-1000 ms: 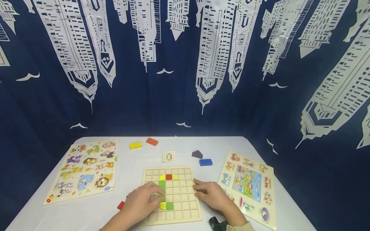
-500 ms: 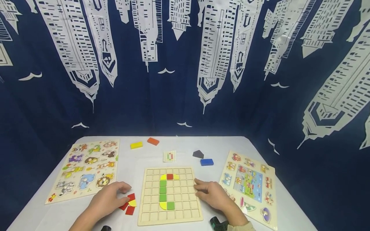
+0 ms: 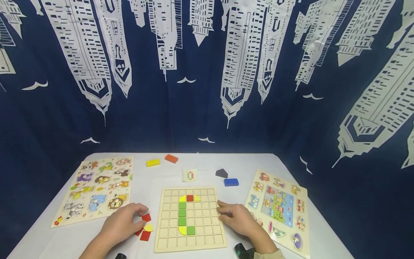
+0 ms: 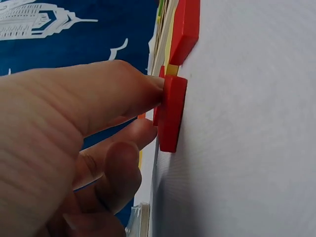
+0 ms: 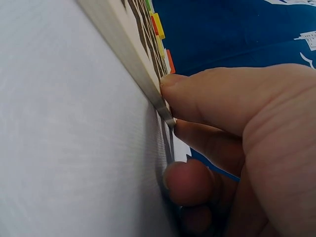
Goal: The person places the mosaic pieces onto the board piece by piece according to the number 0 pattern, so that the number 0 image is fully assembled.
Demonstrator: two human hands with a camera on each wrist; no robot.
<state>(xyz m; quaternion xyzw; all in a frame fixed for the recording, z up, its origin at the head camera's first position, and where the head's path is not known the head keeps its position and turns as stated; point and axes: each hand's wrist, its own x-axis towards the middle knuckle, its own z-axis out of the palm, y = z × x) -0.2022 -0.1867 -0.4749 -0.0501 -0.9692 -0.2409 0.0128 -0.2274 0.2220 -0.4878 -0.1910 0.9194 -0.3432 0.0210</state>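
Note:
Beside the grid board, my left hand (image 3: 120, 223) pinches a red square tile (image 3: 146, 217) between thumb and index finger. A yellow quarter-round tile (image 3: 148, 227) and other red tiles (image 3: 145, 236) lie by the thumb. In the left wrist view, a nearer red tile (image 4: 172, 113) partly covers the one at the fingers. My right hand (image 3: 237, 217) rests its index finger and thumb against the right edge of the wooden grid board (image 3: 205, 240). Green, yellow and red tiles sit in the board, forming a C-like shape. The right wrist view shows fingertips at the board's side (image 5: 123, 54).
Beyond the board lies a small pattern card (image 3: 189, 175). Yellow (image 3: 153, 163), orange (image 3: 171, 158) and blue (image 3: 231, 182) blocks and a dark pentagon (image 3: 221, 173) are farther back. An animal puzzle (image 3: 97, 190) lies left, another picture puzzle (image 3: 278, 205) right.
My left hand left the board and went left to the loose tiles. One red tile has since shifted slightly away from the yellow one. My right hand has stayed at the board's edge.

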